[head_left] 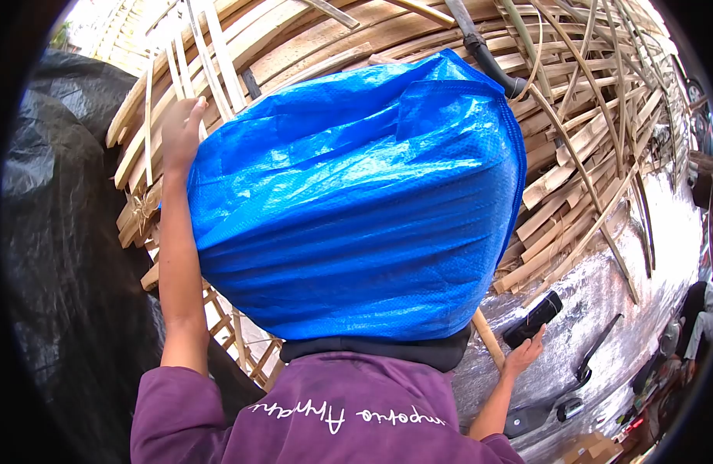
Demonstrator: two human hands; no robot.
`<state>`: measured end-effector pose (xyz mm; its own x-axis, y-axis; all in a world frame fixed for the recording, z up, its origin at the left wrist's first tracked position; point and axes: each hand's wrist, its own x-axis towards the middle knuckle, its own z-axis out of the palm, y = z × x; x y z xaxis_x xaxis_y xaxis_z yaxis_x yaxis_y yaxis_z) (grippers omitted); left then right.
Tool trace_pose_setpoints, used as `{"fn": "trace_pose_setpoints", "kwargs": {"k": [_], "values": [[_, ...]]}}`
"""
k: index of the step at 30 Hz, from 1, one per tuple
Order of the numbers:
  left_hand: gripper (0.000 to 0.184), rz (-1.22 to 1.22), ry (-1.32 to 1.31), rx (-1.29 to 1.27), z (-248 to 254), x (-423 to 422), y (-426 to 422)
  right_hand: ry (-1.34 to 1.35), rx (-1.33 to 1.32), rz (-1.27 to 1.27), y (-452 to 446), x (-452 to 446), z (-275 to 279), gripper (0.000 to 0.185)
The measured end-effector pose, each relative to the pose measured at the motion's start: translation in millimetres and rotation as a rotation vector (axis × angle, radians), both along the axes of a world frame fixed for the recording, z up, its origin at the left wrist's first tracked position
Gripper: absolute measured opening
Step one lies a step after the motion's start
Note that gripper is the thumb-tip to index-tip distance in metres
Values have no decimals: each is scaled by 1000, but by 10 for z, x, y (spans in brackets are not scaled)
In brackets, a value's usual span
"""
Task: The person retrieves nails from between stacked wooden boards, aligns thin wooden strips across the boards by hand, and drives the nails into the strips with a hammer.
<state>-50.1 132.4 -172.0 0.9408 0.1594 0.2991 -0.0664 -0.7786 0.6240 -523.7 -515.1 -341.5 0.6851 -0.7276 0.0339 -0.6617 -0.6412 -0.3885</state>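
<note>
A blue woven plastic sheet covers my lap and legs, bulging over them below my purple shirt. My left hand is closed at the sheet's left edge, beside thin split bamboo strips. What lies inside its fingers is hidden. Low on the right, my right hand has its fingers at the lower corner of a black rectangular object, which looks like a phone or a case. The object lies tilted over a silvery ground sheet.
Curved stacks of split bamboo lie ahead and to the right. A dark plastic sheet hangs on the left. A black curved tool and a dark flat item rest on the silvery sheet. Cardboard sits at the bottom right.
</note>
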Motion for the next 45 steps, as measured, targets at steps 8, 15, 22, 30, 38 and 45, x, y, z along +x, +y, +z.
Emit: {"fn": "trace_pose_setpoints", "kwargs": {"k": [8, 15, 22, 30, 38, 45], "values": [[31, -11, 11, -12, 26, -20, -39, -12, -12, 57, -104, 40, 1, 56], [30, -16, 36, 9, 14, -13, -32, 31, 13, 38, -105, 47, 24, 57], [30, -22, 41, 26, -41, 11, 22, 0, -30, 67, -136, 82, 10, 57], [28, -28, 39, 26, -32, -2, 8, 18, -12, 66, -162, 98, 27, 57], [28, -38, 47, 38, -46, 0, 30, -60, 134, -62, -162, -52, -55, 58], [27, -35, 47, 7, -31, -16, -13, -69, 91, -41, -96, -102, -64, 59]]}}
